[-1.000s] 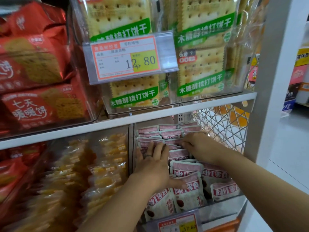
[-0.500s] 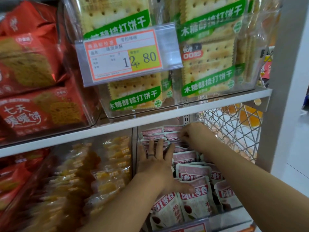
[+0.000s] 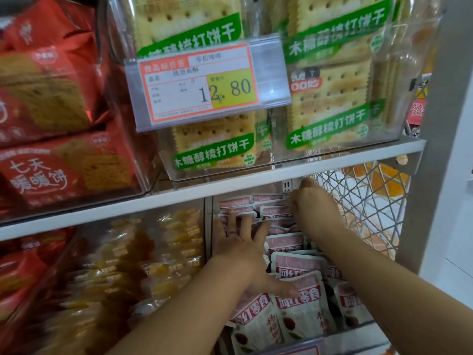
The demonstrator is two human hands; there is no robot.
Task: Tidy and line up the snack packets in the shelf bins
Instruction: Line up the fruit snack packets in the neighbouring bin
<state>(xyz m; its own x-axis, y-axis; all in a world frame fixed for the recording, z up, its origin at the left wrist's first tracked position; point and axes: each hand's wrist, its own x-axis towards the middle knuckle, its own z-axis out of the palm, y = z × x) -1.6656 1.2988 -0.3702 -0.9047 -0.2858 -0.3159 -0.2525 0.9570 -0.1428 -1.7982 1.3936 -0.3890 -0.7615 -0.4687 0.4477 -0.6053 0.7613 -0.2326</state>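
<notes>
Pink packets (image 3: 298, 263) stand in rows in the lower right bin (image 3: 358, 335).
Your left hand (image 3: 243, 249) lies spread flat on the middle rows, thumb on a near packet. Your right hand (image 3: 316, 208) is at the far row; whether it pinches anything cannot be told.

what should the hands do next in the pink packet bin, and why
Probably draw the right hand forward, squaring the rear pink packets against the left hand, which lies flat on the rows with fingers spread; the front packets lean unevenly.
</notes>
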